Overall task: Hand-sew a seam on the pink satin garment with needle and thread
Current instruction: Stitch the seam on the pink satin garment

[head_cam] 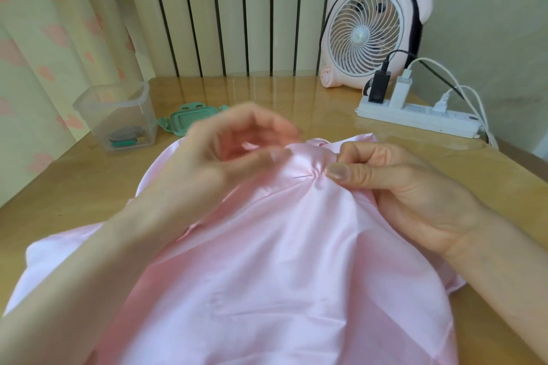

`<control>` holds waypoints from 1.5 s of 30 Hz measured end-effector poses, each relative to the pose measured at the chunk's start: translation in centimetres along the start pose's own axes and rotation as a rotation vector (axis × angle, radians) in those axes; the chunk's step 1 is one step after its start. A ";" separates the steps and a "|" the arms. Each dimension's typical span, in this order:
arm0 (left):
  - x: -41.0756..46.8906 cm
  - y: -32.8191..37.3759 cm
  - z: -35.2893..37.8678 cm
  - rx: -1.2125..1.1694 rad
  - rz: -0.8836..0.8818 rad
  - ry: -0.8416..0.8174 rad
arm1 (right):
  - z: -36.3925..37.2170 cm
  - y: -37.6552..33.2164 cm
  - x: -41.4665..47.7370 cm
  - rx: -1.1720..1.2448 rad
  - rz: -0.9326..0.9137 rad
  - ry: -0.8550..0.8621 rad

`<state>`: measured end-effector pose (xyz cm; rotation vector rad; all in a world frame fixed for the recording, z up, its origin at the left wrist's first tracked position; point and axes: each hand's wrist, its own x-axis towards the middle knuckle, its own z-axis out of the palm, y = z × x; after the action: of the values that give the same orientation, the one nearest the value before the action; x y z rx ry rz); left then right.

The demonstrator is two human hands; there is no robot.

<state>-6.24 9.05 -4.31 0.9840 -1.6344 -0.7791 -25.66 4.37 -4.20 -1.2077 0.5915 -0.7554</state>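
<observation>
The pink satin garment (267,246) lies spread over the wooden table (326,104) and drapes toward the person, with its cloth bunched into a tight pucker near the far edge. A needle (302,177) shows as a thin line in that pucker, its bare end sticking out to the left. The right hand (394,187) pinches the gathered satin between thumb and curled forefinger, just beside the needle's other end. The left hand (219,157) is blurred, fingers loosely curled and thumb stretched toward the bare end. I cannot tell whether it pinches thread, and no thread is visible. Satin is slippery, so the folds could slide out of the pinch and the stitch could land off the seam line. A thumb closing on the exposed end could be pricked. Pulling hard could lock the pucker in or snag the weave
</observation>
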 end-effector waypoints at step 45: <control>-0.2 -0.6 0.0 0.060 0.219 0.105 | -1.7 -0.3 0.5 -0.084 -0.088 0.080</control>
<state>-6.11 9.01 -4.92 0.8552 -1.6490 -0.5246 -26.70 2.91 -4.37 -1.2923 0.6449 -0.8636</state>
